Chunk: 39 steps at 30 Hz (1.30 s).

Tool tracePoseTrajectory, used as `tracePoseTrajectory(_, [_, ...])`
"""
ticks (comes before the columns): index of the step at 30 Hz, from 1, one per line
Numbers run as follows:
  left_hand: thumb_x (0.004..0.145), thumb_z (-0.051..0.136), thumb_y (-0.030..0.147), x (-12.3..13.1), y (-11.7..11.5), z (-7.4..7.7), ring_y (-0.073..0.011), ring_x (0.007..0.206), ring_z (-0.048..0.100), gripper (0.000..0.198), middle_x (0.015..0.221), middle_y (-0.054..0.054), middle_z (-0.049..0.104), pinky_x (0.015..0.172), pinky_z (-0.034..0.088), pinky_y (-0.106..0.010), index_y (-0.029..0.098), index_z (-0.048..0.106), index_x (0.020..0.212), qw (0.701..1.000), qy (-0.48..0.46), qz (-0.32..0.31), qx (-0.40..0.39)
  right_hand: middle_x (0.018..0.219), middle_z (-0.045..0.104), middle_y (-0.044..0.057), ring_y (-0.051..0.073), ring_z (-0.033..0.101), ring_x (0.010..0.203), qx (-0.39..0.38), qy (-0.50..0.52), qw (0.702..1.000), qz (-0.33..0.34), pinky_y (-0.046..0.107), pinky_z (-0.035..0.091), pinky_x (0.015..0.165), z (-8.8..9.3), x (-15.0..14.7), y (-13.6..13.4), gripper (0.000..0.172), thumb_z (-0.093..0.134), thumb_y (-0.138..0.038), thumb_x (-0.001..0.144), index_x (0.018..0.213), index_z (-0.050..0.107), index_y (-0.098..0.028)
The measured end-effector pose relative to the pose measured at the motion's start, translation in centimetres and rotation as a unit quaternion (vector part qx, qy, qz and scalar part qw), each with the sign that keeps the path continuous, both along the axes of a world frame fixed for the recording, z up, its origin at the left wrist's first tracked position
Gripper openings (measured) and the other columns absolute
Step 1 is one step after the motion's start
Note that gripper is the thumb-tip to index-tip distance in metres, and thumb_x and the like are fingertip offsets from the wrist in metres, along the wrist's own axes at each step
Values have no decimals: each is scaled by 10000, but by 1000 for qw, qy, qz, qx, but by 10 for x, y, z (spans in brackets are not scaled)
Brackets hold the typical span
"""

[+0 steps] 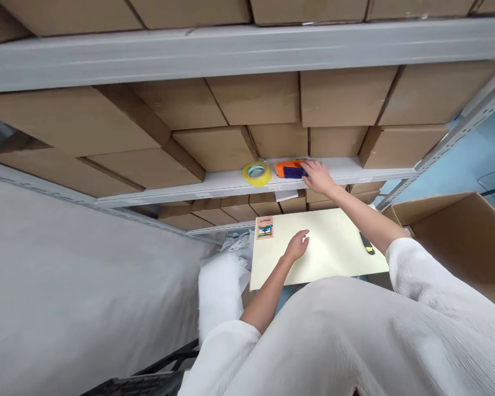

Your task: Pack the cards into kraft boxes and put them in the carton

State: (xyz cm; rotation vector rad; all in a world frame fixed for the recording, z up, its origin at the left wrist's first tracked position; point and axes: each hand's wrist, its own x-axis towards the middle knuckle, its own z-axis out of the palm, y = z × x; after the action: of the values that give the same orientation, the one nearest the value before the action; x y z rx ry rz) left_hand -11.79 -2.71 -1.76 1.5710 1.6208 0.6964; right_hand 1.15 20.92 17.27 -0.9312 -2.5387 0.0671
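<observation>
My right hand (318, 177) reaches out to the shelf, its fingers and thumb around the right end of an orange and dark-blue item (289, 169) whose exact kind I cannot make out. Just left of that item lies a roll of yellow tape (257, 174). Lower down, my left hand (298, 245) is held over a cream-coloured board (325, 242), fingers slightly apart and holding nothing. A small colourful card (265, 227) lies at the board's far left corner. Close to my right forearm is a black and yellow box cutter (368, 245), partly hidden by the arm.
Brown cardboard boxes (251, 99) fill the grey metal shelves (247, 52) before me. An open carton (449, 225) stands to the right. White wrapping material (219, 291) is left of the board, beside a pale wall or sheet (86, 275).
</observation>
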Motion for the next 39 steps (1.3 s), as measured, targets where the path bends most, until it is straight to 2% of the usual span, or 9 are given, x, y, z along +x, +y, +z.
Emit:
tracePoseTrajectory(5, [1054,534,246,-28,-10,-1,-240,1232,739,410,1471,-112,713,1152,578,-454,217,693,1430,1000,-4,9,12,1239,721,218,396,519,1215,11,-20,999,-35,579,373,1086,-5,-25,20,378,539,-295,1059,1349,717,-131])
tracePoseTrajectory(10, [1047,533,247,-52,-18,-5,-240,1225,741,413,1462,-116,718,1144,583,-456,216,700,1424,1000,-10,4,15,1198,725,215,395,514,1188,12,-38,997,-72,568,344,1053,-6,-28,12,310,547,-245,1042,1260,742,-144])
tracePoseTrajectory(15, [1042,547,256,-58,-17,-12,-238,1197,753,404,1444,-114,731,1127,594,-450,218,710,1410,999,-26,-28,19,1215,713,188,379,497,1183,35,-36,994,-96,518,334,1011,-7,-8,-30,325,480,-248,1073,1291,713,-187])
tracePoseTrajectory(21, [1044,541,242,-37,-8,-17,-236,1210,748,393,1446,-117,726,1144,581,-440,210,716,1394,995,-32,-93,9,1226,701,175,369,505,1151,12,-47,985,-165,497,340,1004,-26,44,-103,361,413,-319,1114,1320,689,-211])
tracePoseTrajectory(25, [1040,538,244,-19,-4,-19,-236,1203,745,401,1433,-109,735,1139,586,-446,219,717,1398,991,-30,-127,11,1196,708,169,357,532,1138,-15,-48,977,-209,473,358,991,-54,82,-148,330,421,-335,1116,1250,697,-212])
tracePoseTrajectory(30, [1037,547,244,-2,-5,-21,-234,1184,753,400,1424,-106,742,1131,591,-444,219,718,1398,987,-26,-157,3,1190,720,178,349,586,1110,-122,-72,950,-280,437,404,946,-109,114,-189,264,499,-313,1084,1188,705,-185])
tracePoseTrajectory(35, [1029,555,230,8,-11,-25,-238,1201,748,389,1434,-104,738,1156,573,-441,220,722,1381,986,2,-168,-18,1239,721,201,345,616,1140,-233,-99,901,-353,425,444,965,-165,139,-208,255,551,-271,1047,1214,711,-161])
tracePoseTrajectory(39, [1030,547,219,12,-20,-28,-238,1212,744,390,1442,-112,732,1160,565,-437,203,715,1381,986,24,-163,-39,1262,723,204,332,620,1158,-287,-120,866,-391,422,466,987,-198,165,-212,294,545,-239,1033,1260,716,-164])
